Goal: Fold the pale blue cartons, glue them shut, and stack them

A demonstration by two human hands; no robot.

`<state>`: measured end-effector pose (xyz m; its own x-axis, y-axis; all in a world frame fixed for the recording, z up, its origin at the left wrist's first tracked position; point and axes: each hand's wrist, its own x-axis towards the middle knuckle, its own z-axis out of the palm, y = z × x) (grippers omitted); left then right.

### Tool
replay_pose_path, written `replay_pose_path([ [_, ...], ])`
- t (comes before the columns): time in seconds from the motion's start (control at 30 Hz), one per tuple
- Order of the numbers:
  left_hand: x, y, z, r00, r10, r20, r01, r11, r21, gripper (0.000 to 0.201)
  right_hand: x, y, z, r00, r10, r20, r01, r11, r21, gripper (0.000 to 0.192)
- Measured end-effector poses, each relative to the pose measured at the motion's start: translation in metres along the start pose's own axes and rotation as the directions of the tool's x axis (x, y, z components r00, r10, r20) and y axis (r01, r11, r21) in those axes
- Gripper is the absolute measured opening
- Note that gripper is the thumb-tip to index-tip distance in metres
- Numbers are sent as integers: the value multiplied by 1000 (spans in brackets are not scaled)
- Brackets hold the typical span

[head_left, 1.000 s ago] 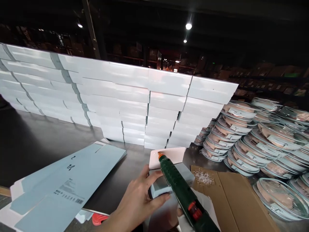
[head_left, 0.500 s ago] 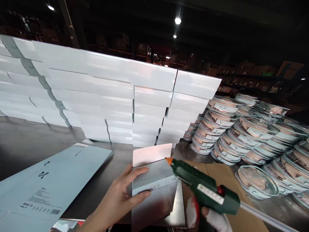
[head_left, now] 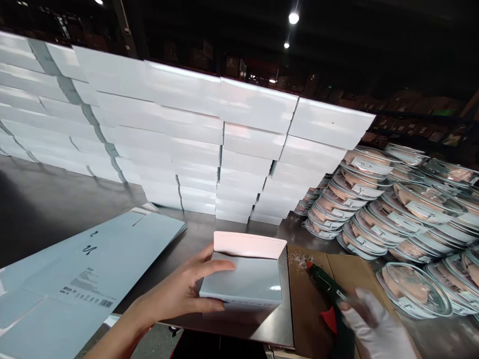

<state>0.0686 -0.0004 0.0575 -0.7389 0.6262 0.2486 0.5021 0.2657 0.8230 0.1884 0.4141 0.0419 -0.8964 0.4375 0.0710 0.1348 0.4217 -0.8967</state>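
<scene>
My left hand [head_left: 179, 291] grips the left end of a pale blue carton [head_left: 243, 284] whose pink-white flap [head_left: 249, 244] stands open at the far side. My right hand [head_left: 377, 329], in a white glove, holds a green glue gun [head_left: 331, 291] low over a brown cardboard sheet [head_left: 318, 309], its orange tip pointing at a small pile of glue crumbs [head_left: 298, 259]. The gun lies to the right of the carton, apart from it.
A wall of stacked white boxes [head_left: 194, 144] runs across the back of the dark metal table [head_left: 48, 204]. Flat blue carton blanks [head_left: 82, 269] lie at the left. Several stacks of clear-lidded round dishes [head_left: 392, 214] fill the right side.
The glue gun has swung away from the carton's flap, down and to the right onto the cardboard. The carton has been tipped flatter in my left hand.
</scene>
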Motion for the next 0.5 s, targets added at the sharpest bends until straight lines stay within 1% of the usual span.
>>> replay_pose_path([
  [0.03, -1, -2, 1, 1000, 14, -6, -14, 1000, 0, 50, 2, -15, 19, 986, -146, 81, 140, 987, 80, 68],
  [0.07, -1, -4, 2, 999, 39, -20, -39, 999, 0, 50, 4, -30, 38, 943, -282, 177, 257, 954, 153, 91],
  [0.1, -2, -7, 5, 997, 73, -37, -73, 997, 5, 50, 6, -44, 57, 887, -370, 278, 320, 924, 208, 104],
  [0.13, -2, -11, 8, 990, 122, -68, -122, 993, 11, 48, 7, -54, 73, 822, -441, 362, 366, 894, 257, 107],
  [0.17, -2, -15, 13, 976, 182, -120, -182, 983, 14, 46, 8, -60, 85, 767, -495, 407, 405, 867, 291, 105],
  [0.2, -1, -19, 20, 951, 244, -188, -246, 969, 14, 47, 8, -61, 92, 729, -534, 428, 437, 844, 310, 100],
  [0.23, -1, -24, 26, 916, 302, -265, -310, 951, 10, 50, 8, -60, 97, 704, -564, 432, 470, 825, 313, 94],
  [0.27, 0, -29, 33, 873, 349, -341, -369, 929, 6, 54, 7, -56, 98, 690, -586, 425, 503, 811, 300, 88],
  [0.3, 0, -33, 40, 830, 386, -402, -420, 908, 5, 58, 5, -53, 99, 678, -599, 426, 532, 800, 277, 84],
  [0.33, 1, -36, 44, 794, 419, -440, -462, 887, 12, 62, 3, -50, 98, 660, -609, 439, 558, 789, 256, 82],
  [0.37, 0, -38, 47, 775, 447, -447, -487, 873, 28, 64, 0, -49, 99, 630, -621, 466, 589, 773, 235, 80],
  [0.4, -1, -39, 48, 769, 475, -428, -504, 862, 52, 61, -2, -51, 101, 592, -646, 482, 634, 743, 217, 77],
  [0.43, -3, -39, 46, 774, 500, -389, -510, 856, 84, 54, -4, -55, 104, 543, -688, 481, 693, 691, 204, 72],
  [0.5, -6, -35, 38, 801, 525, -287, -504, 850, 151, 38, -5, -68, 113, 425, -792, 438, 822, 541, 180, 60],
])
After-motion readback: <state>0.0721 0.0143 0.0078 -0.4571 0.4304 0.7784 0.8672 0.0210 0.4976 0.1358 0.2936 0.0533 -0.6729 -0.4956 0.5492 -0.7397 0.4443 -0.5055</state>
